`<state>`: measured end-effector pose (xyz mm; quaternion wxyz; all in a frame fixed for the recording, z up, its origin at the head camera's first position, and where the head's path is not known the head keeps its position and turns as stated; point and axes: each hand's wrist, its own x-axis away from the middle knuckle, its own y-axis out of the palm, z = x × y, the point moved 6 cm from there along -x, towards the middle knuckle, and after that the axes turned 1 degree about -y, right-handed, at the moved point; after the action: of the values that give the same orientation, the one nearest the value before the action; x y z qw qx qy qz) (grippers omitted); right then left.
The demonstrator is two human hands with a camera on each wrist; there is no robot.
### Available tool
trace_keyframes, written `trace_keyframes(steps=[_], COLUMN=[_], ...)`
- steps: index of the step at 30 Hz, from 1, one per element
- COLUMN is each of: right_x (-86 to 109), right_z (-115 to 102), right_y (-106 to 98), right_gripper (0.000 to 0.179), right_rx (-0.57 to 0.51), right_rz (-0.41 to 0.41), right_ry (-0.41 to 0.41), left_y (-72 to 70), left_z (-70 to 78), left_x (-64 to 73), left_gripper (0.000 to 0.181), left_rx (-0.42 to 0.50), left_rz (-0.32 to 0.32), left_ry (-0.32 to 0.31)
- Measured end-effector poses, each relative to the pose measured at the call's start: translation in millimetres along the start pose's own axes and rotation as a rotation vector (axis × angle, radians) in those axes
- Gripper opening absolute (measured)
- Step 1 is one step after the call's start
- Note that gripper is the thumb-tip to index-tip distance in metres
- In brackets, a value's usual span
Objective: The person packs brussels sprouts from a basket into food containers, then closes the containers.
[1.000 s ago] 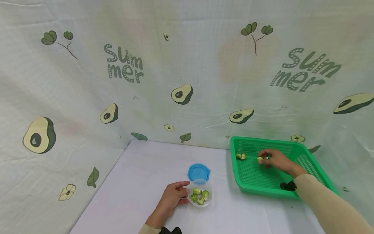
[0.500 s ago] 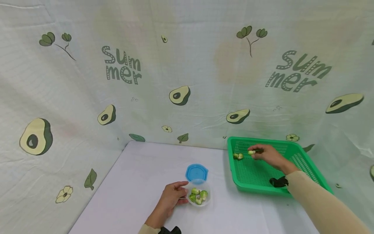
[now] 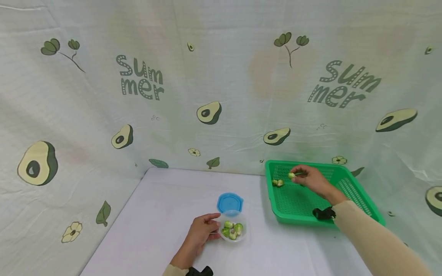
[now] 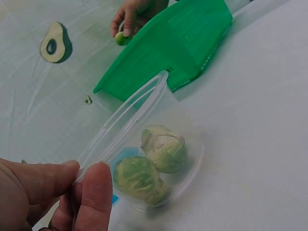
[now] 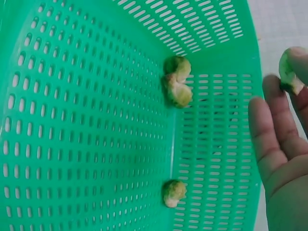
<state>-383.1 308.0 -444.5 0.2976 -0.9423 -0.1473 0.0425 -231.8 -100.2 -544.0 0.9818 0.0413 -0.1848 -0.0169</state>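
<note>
My left hand (image 3: 203,232) pinches the rim of a small clear plastic tub (image 4: 179,122) standing on the white cloth. Several Brussels sprouts (image 4: 165,150) lie inside the tub. Over the green basket (image 3: 293,209), my right hand (image 3: 312,180) holds a single Brussels sprout (image 3: 291,175) between thumb and fingers. The right wrist view shows that sprout (image 5: 287,72) at the right edge, partly cut off, level with the basket's rim. Down on the basket floor, two sprouts (image 5: 179,91) lie touching and another sprout (image 5: 174,192) lies apart.
A blue lid (image 3: 228,203) lies flat just behind the tub. The perforated basket stands on the right of the table. Printed fabric (image 3: 172,126) hangs behind and to the left. A dark wrist strap mount (image 3: 322,213) is on the right wrist.
My right hand has lifted the sprout and carried it leftward toward the basket's far left side. The left hand keeps its grip on the tub. The head view has turned slightly right.
</note>
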Motion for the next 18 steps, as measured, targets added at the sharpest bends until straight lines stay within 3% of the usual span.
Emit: trace_keyframes(steps=[5, 12, 18], right_x=[1.5, 4.7, 9.4], right_z=[-4.9, -13.3, -24.8], right_y=[-0.4, 2.9, 8.3], right_gripper=[0.043, 0.05, 0.044], right_rx=[0.025, 0.013, 0.009], right_rz=[0.034, 0.021, 0.025], right_ry=[-0.009, -0.028, -0.056], left_y=[0.4, 0.5, 0.4], left_z=[0.6, 0.6, 1.1], left_x=[0.3, 0.4, 0.8], left_gripper=[0.042, 0.043, 0.043], left_rx=[-0.002, -0.006, -0.003], left_rz=[0.001, -0.002, -0.005], left_ry=[-0.003, 0.002, 0.004])
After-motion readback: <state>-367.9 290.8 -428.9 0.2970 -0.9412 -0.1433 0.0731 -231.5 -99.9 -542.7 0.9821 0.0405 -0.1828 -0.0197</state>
